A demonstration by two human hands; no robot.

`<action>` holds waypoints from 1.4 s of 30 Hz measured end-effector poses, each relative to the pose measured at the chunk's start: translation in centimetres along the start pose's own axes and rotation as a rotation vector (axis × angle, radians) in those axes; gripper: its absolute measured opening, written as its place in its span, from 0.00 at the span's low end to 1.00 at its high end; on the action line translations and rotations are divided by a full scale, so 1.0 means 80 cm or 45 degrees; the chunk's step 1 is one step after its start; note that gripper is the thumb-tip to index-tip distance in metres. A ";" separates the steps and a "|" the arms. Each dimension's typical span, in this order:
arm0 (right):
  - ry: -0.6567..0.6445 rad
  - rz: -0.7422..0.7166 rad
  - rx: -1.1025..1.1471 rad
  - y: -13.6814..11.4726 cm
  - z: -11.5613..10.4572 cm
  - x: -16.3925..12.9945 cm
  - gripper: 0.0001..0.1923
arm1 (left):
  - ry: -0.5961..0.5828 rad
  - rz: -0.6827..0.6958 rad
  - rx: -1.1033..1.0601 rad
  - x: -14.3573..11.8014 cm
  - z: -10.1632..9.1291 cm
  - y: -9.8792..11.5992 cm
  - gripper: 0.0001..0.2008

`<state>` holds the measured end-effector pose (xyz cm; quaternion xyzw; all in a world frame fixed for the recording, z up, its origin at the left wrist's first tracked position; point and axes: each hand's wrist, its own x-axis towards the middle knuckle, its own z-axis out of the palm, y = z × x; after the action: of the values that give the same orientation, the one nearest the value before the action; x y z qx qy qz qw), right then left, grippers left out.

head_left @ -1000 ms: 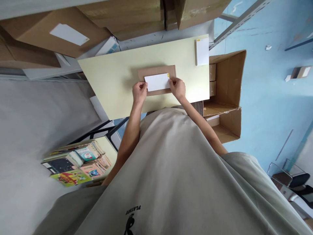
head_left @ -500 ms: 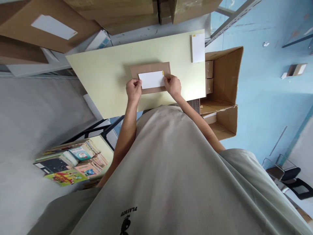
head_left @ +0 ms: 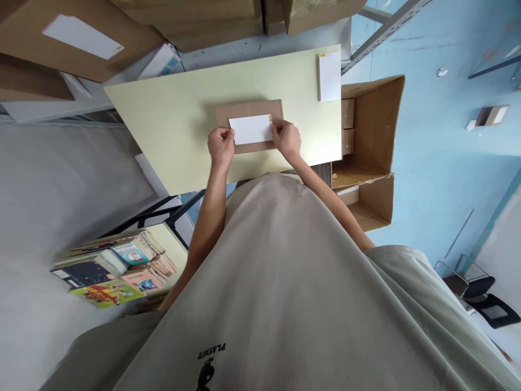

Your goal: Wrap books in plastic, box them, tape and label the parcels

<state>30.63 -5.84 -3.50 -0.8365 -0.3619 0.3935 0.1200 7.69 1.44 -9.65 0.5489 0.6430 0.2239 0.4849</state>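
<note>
A white label (head_left: 250, 128) with a small yellow mark at one corner is lying on a flat brown cardboard parcel (head_left: 249, 112), near the front edge of a pale yellow table (head_left: 171, 119). The left hand (head_left: 221, 146) is pinching the label's left end, and the right hand (head_left: 287, 140) is pinching its right end. A stack of white labels (head_left: 329, 76) is sitting at the table's far right corner, beside an open cardboard box (head_left: 376, 130).

Left hand (head_left: 221, 146) and right hand (head_left: 287, 140) pinch, arms extended.
</note>
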 end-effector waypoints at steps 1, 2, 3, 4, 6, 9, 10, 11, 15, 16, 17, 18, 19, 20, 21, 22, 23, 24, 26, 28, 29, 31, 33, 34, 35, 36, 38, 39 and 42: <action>-0.002 0.007 -0.007 -0.002 -0.001 -0.001 0.13 | 0.024 -0.036 0.013 0.001 0.001 -0.001 0.11; -0.007 0.019 -0.011 -0.003 -0.001 -0.001 0.13 | 0.054 -0.075 0.027 0.001 0.002 -0.002 0.11; -0.011 0.031 -0.012 -0.004 -0.001 0.000 0.14 | 0.079 -0.103 0.033 0.002 0.003 -0.002 0.11; -0.012 0.041 -0.009 -0.003 0.000 0.001 0.15 | 0.085 -0.109 0.028 0.003 0.004 -0.003 0.12; -0.007 0.041 -0.003 0.000 0.003 0.005 0.15 | 0.081 -0.098 0.011 0.005 0.004 -0.005 0.13; 0.022 -0.019 0.025 0.011 0.011 0.014 0.13 | 0.064 -0.070 0.012 0.009 0.005 -0.009 0.14; 0.030 -0.041 0.034 0.015 0.014 0.018 0.13 | 0.062 -0.060 0.014 0.010 0.005 -0.011 0.14; 0.035 -0.061 0.039 0.018 0.016 0.021 0.13 | 0.065 -0.048 0.013 0.011 0.005 -0.012 0.14; 0.037 -0.089 0.002 0.030 0.022 0.034 0.17 | 0.084 -0.022 -0.001 0.013 0.008 -0.016 0.14; 0.041 -0.095 -0.004 0.032 0.023 0.037 0.19 | 0.082 -0.023 0.004 0.013 0.008 -0.016 0.14; 0.046 -0.104 -0.006 0.034 0.024 0.038 0.21 | 0.078 -0.025 0.012 0.013 0.009 -0.016 0.14; 0.052 -0.119 -0.001 0.036 0.024 0.040 0.22 | 0.073 -0.026 0.017 0.013 0.009 -0.016 0.15; 0.059 -0.143 0.009 0.038 0.023 0.040 0.24 | 0.064 -0.021 0.016 0.013 0.009 -0.016 0.15; 0.065 -0.173 0.020 0.039 0.023 0.039 0.25 | 0.054 -0.010 0.006 0.013 0.009 -0.015 0.16; 0.071 -0.208 0.029 0.040 0.022 0.038 0.27 | 0.043 0.006 -0.011 0.012 0.009 -0.014 0.17; 0.077 -0.243 0.030 0.041 0.021 0.035 0.28 | 0.032 0.023 -0.031 0.012 0.009 -0.014 0.18; 0.085 -0.274 0.023 0.041 0.020 0.031 0.28 | 0.026 0.036 -0.049 0.011 0.009 -0.013 0.18; 0.090 -0.298 0.004 0.041 0.019 0.026 0.28 | 0.024 0.042 -0.061 0.010 0.009 -0.012 0.18; 0.085 -0.320 -0.054 0.041 0.018 0.013 0.23 | 0.024 0.029 -0.056 0.010 0.009 -0.010 0.17; 0.055 -0.318 -0.097 0.043 0.017 -0.001 0.16 | 0.016 -0.003 -0.030 0.009 0.009 -0.009 0.17; 0.035 -0.312 -0.103 0.045 0.017 -0.007 0.13 | 0.010 -0.014 -0.024 0.008 0.010 -0.008 0.17; 0.009 -0.289 -0.095 0.051 0.016 -0.017 0.10 | 0.010 -0.008 -0.044 0.007 0.010 -0.006 0.17; 0.008 -0.269 -0.085 0.056 0.014 -0.020 0.10 | 0.025 0.017 -0.086 0.005 0.010 -0.004 0.17; 0.019 -0.271 -0.078 0.057 0.012 -0.019 0.11 | 0.032 0.020 -0.098 0.004 0.010 -0.002 0.18; 0.035 -0.279 -0.066 0.058 0.009 -0.017 0.12 | 0.036 0.013 -0.100 0.003 0.010 0.000 0.18; 0.053 -0.291 -0.051 0.058 0.006 -0.012 0.13 | 0.036 -0.001 -0.098 0.002 0.011 0.002 0.19; 0.088 -0.323 -0.019 0.053 0.001 0.001 0.16 | 0.034 -0.026 -0.102 0.000 0.011 0.007 0.21; 0.102 -0.338 -0.007 0.050 -0.002 0.011 0.18 | 0.037 -0.027 -0.110 0.000 0.011 0.009 0.21; 0.126 -0.381 0.016 0.037 -0.007 0.047 0.24 | 0.056 0.002 -0.137 -0.003 0.011 0.013 0.19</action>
<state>34.16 -5.24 -6.71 -0.7910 -0.4736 0.3317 0.2001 8.96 1.28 -9.09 0.5175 0.6403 0.2705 0.4991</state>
